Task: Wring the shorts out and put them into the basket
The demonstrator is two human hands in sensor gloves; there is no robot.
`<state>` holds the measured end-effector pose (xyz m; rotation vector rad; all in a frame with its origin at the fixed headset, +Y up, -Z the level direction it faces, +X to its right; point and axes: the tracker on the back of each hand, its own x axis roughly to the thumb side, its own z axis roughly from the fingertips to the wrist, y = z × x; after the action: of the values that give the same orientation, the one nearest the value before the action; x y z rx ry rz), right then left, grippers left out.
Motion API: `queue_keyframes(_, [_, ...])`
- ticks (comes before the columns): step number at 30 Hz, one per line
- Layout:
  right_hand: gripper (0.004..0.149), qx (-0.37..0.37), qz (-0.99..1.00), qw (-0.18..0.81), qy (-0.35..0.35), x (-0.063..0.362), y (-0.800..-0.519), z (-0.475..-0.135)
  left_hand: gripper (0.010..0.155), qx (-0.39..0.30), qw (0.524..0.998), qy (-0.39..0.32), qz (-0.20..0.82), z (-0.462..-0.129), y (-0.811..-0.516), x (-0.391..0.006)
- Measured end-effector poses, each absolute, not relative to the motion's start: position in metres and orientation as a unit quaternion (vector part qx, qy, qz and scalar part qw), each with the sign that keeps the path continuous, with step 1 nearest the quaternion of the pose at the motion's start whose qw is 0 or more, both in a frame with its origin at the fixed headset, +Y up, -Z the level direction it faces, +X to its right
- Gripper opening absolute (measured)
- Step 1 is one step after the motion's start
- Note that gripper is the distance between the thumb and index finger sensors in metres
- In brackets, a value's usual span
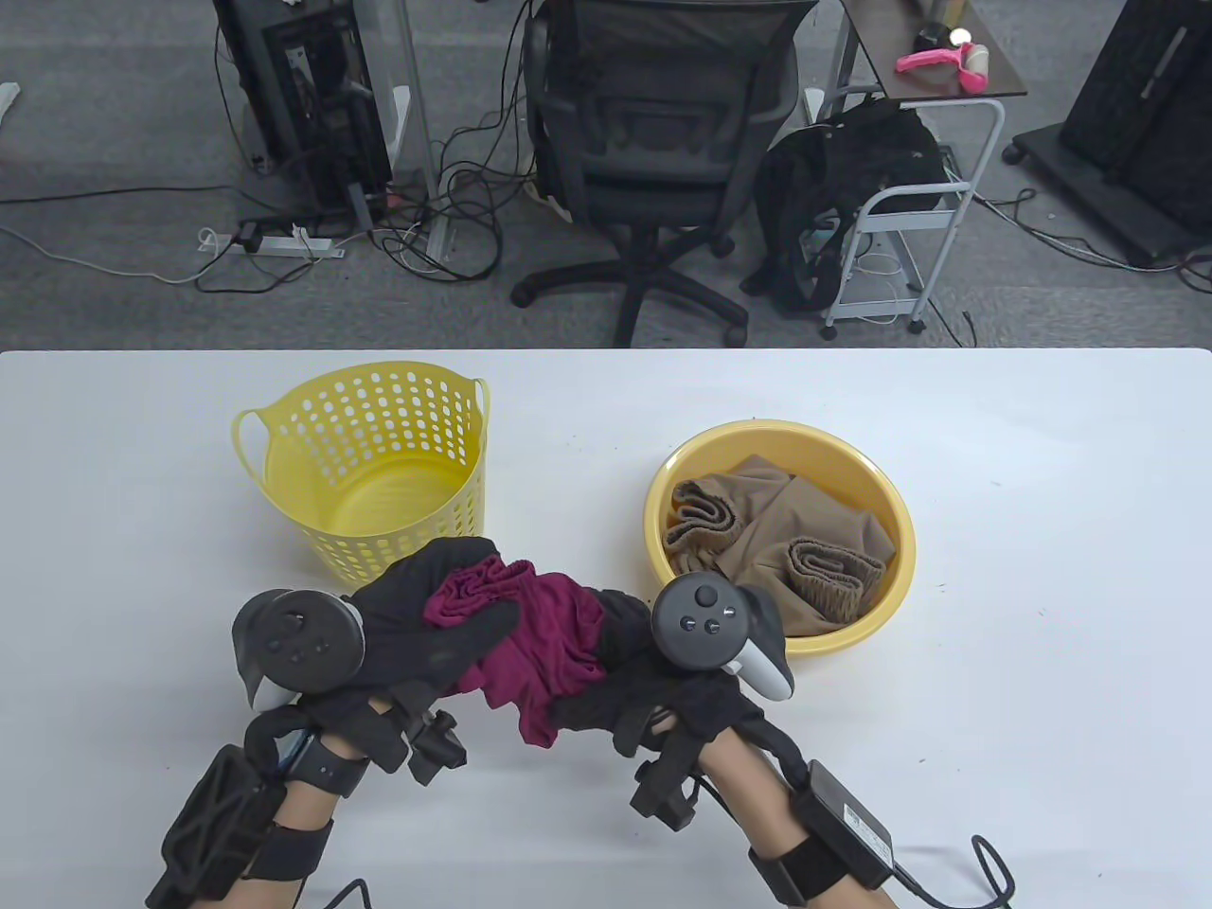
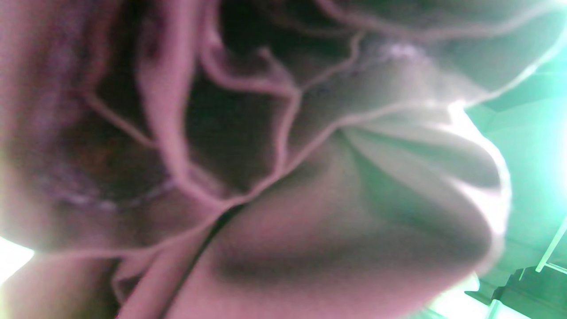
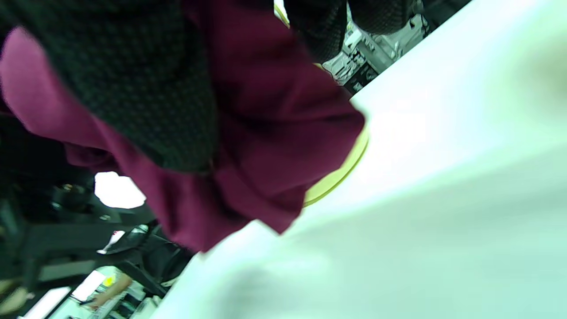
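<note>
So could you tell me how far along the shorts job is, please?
Midway. Both hands, left and right, grip the bunched maroon shorts above the table, seemingly wringing. The basket holds nothing. Tan clothes remain in the basin.

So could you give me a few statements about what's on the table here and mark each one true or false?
1. Both gloved hands, left hand and right hand, grip the bunched maroon fabric shorts. True.
2. The perforated yellow plastic basket already holds clothes. False: it is empty.
3. The round yellow plastic basin holds tan cloth. True.
4. The basin sits left of the basket. False: it sits to the right.
</note>
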<state>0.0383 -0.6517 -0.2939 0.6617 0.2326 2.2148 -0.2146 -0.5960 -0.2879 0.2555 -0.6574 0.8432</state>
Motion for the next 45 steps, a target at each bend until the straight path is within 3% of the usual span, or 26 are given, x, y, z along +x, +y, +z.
queue_keyframes(10, [0.097, 0.244, 0.933, 0.264, -0.009, 0.059, -0.657, -0.284, 0.058, 0.134, 0.868, -0.301, 0.372, -0.289, -0.589, -0.222])
queue_keyframes(21, [0.102, 0.223, 0.960, 0.167, -0.032, 0.067, -0.674, -0.278, 0.059, 0.141, 0.879, -0.294, 0.349, -0.298, -0.567, -0.220])
queue_keyframes(30, [0.103, 0.224, 0.961, 0.161, -0.027, 0.068, -0.677, -0.274, 0.060, 0.172, 0.885, -0.274, 0.334, -0.311, -0.531, -0.228])
queue_keyframes(38, [0.103, 0.218, 0.963, 0.157, -0.038, 0.074, -0.675, -0.272, 0.061, 0.191, 0.916, -0.238, 0.258, -0.321, -0.498, -0.248])
queue_keyframes(45, [0.102, 0.215, 0.962, 0.160, -0.043, 0.076, -0.675, -0.271, 0.061, 0.193, 0.938, -0.196, 0.210, -0.336, -0.488, -0.259])
